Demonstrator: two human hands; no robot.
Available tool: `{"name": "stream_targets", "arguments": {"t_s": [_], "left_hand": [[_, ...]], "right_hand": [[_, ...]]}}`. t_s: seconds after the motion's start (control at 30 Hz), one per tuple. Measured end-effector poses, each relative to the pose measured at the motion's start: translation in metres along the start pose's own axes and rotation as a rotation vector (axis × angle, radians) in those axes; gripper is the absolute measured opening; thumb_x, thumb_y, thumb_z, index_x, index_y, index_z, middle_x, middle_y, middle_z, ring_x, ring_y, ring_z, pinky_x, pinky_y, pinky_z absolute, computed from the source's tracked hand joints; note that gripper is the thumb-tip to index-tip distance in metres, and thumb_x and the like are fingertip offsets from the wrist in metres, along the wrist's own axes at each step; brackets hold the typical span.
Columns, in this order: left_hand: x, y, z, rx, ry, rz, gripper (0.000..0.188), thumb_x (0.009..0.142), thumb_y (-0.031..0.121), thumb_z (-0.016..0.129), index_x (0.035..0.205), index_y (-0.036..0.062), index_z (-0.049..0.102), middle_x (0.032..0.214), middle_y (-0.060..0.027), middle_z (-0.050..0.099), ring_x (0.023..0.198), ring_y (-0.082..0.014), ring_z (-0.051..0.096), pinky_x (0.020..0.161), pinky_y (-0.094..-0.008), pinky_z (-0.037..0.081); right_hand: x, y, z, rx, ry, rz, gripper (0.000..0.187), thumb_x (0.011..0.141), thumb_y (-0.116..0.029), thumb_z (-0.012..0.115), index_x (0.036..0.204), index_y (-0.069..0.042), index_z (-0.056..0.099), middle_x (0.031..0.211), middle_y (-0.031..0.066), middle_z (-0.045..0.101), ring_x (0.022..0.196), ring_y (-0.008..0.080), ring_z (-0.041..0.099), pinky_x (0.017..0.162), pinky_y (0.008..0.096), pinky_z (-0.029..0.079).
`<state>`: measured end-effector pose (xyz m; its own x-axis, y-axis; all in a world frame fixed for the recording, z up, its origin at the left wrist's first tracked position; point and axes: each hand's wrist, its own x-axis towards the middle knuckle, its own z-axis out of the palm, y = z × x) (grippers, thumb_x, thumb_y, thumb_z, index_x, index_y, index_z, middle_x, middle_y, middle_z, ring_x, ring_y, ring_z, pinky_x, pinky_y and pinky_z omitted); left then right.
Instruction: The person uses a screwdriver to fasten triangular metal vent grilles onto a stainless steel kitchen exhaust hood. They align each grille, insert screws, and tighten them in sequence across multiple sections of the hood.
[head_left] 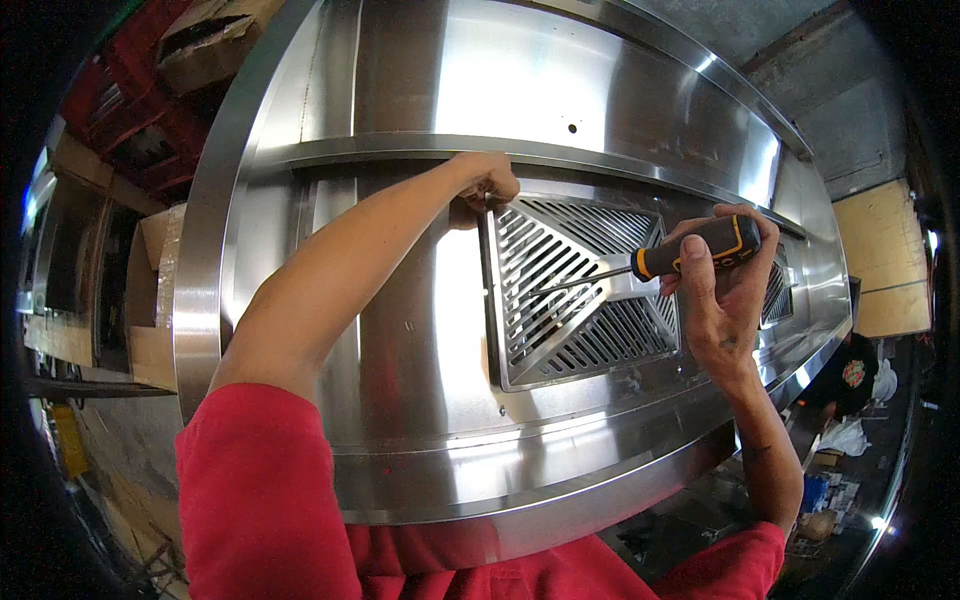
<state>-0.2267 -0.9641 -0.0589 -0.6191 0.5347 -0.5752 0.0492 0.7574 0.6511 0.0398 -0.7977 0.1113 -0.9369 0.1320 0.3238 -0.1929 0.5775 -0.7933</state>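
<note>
My right hand [728, 310] is wrapped round the black and orange handle of a screwdriver [697, 248]. Its long thin shank points left, passing in front of a slotted metal vent grille [575, 285]. At the grille's upper left corner, my left hand [487, 182] is closed with the fingertips pinched together. Whatever lies between those fingers is too small or hidden to make out. The grille has a raised pyramid shape with a flat block at its middle, and it sits in a large shiny stainless steel housing [400, 350].
A ledge [400, 147] runs across the housing above the grille. Further right is a second grille [777, 290], partly behind my right hand. Cardboard boxes [150, 290] stand at the left. At the lower right, a person in a dark shirt [845, 375] is near scattered items.
</note>
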Motion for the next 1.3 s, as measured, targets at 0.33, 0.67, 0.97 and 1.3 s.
{"name": "stream_targets", "arguments": {"t_s": [0.33,0.67,0.97,1.3], "left_hand": [[0.01,0.011,-0.013,0.106,-0.19,-0.029,0.005,0.085,0.003,0.065,0.09,0.0019,0.067,0.079,-0.0143,0.062,0.068,-0.0206,0.069,0.06,-0.0327,0.058],[0.022,0.004,-0.019,0.19,-0.106,-0.085,0.013,0.086,0.014,0.075,0.075,0.0089,0.074,0.061,-0.0094,0.068,0.057,-0.0191,0.072,0.052,-0.0375,0.06],[0.013,0.003,-0.023,0.029,-0.237,-0.133,0.014,0.091,0.001,0.064,0.104,-0.0048,0.067,0.108,-0.0175,0.063,0.079,-0.0215,0.077,0.068,-0.0297,0.071],[0.013,0.012,-0.024,0.245,-0.258,-0.129,0.011,0.087,-0.002,0.065,0.097,-0.0005,0.07,0.076,-0.0105,0.064,0.076,-0.0186,0.075,0.067,-0.0301,0.062]], "right_hand": [[0.007,0.003,0.025,0.0,-0.043,-0.014,0.055,0.107,-0.016,0.071,0.145,-0.003,0.033,0.109,0.0138,0.068,0.085,0.0155,0.067,0.074,0.0289,0.06],[0.008,0.008,0.039,-0.037,-0.083,-0.018,0.055,0.106,-0.015,0.072,0.144,-0.002,0.034,0.11,0.0137,0.068,0.092,0.0159,0.067,0.081,0.0312,0.06],[0.004,0.011,0.045,-0.058,-0.103,-0.014,0.057,0.104,-0.016,0.075,0.143,-0.001,0.035,0.115,0.0174,0.07,0.102,0.0199,0.071,0.093,0.037,0.061],[0.0,0.01,0.051,-0.133,-0.239,-0.143,0.065,0.1,-0.013,0.079,0.142,-0.003,0.03,0.117,0.0204,0.071,0.103,0.0246,0.074,0.093,0.0382,0.061]]}}
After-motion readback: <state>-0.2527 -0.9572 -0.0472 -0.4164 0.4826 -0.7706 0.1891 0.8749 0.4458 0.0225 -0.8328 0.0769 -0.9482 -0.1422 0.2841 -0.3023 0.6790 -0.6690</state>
